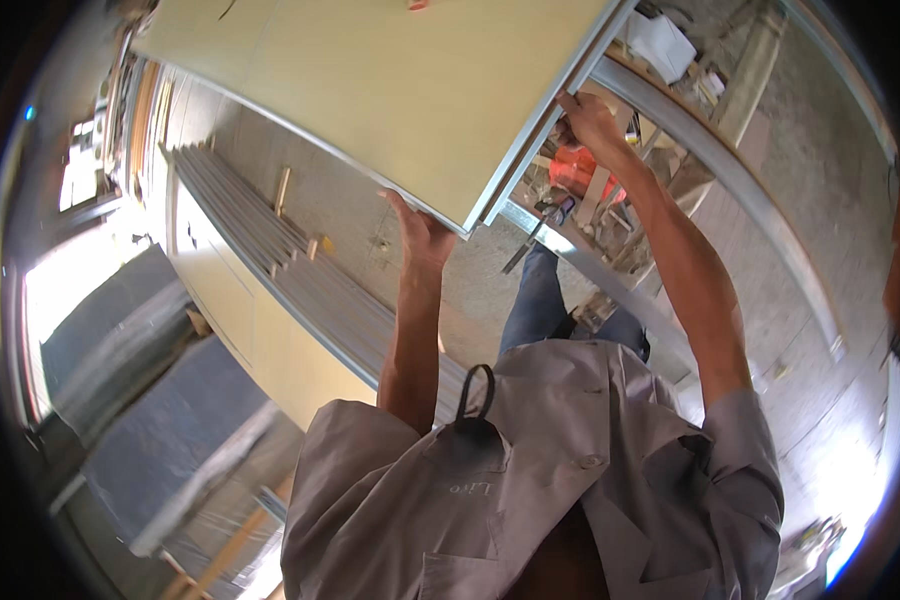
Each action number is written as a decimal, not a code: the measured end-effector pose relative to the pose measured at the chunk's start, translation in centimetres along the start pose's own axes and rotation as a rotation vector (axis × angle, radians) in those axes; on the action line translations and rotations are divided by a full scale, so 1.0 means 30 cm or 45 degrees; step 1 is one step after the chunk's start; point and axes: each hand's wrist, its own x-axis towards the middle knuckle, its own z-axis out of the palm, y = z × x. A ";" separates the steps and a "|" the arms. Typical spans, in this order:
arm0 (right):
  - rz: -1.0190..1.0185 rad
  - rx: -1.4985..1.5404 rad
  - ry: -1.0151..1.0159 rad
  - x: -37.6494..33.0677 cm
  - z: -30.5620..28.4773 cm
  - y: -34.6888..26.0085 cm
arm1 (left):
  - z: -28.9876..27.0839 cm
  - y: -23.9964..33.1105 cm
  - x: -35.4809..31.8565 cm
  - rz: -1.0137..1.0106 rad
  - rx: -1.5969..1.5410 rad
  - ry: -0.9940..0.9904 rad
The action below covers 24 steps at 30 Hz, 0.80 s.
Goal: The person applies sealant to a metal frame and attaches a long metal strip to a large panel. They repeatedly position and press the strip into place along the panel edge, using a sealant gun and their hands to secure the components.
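A large pale yellow panel (pixel 390 90) with metal-trimmed edges fills the upper middle, one corner pointing toward me. My left hand (pixel 425 238) grips its near-left edge close to that corner, thumb up against the edge and the other fingers hidden below. Farther up the right side, my right hand (pixel 592 125) is closed around the metal edge, its fingers curled partly out of sight. A metal rail (pixel 542 135) runs along this side of the panel.
Below the panel's right side stands a metal frame (pixel 600 280), with an orange item (pixel 578 172) and scraps behind it. A curved-looking metal beam (pixel 740 190) extends to the right. On the left lie long grey metal profiles (pixel 270 230), another yellow panel (pixel 260 320) and wrapped dark stacks (pixel 180 430).
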 end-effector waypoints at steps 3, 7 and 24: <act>-0.008 0.023 0.045 -0.021 0.027 0.026 | 0.060 0.026 0.041 0.090 0.064 -0.243; -0.055 -0.072 0.082 -0.061 0.045 -0.018 | 0.124 0.054 0.037 -0.087 -0.017 -0.048; -0.025 0.241 0.097 -0.050 0.098 0.026 | 0.118 0.065 0.034 -0.345 -0.048 0.006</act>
